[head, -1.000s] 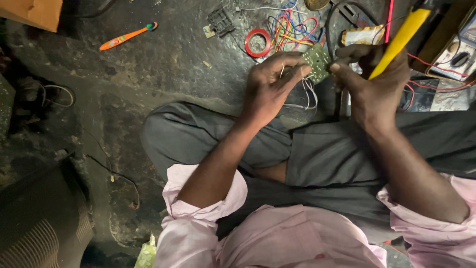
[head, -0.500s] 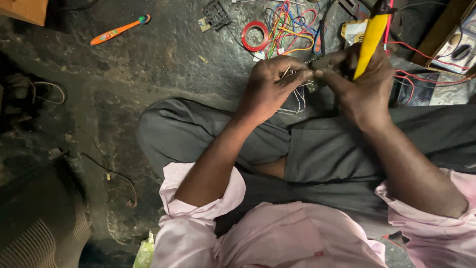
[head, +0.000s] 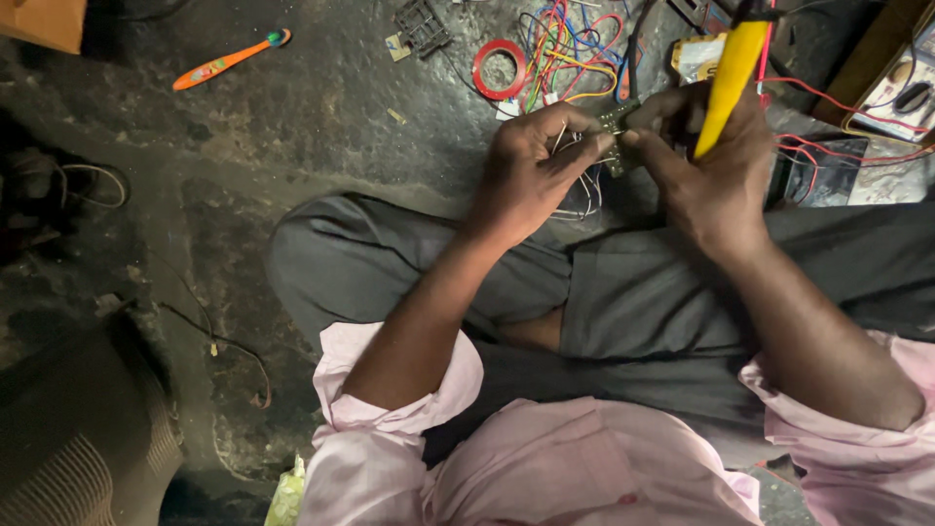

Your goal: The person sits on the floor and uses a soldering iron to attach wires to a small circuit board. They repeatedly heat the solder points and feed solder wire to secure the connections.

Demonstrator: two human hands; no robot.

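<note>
I sit cross-legged on a dark floor. My left hand and my right hand meet over a small green circuit board, which both pinch by its edges; thin white wires hang from it. A yellow soldering tool stands upright in my right hand, its handle rising between the fingers. Much of the board is hidden by my fingers.
A tangle of coloured wires and a red tape roll lie just beyond my hands. An orange toothbrush lies far left. A small dark board, a meter with red leads and a dark box are around.
The circuit board has turned edge-on between my fingers, and the yellow tool has swung from a slant to nearly upright. The view has shifted slightly.
</note>
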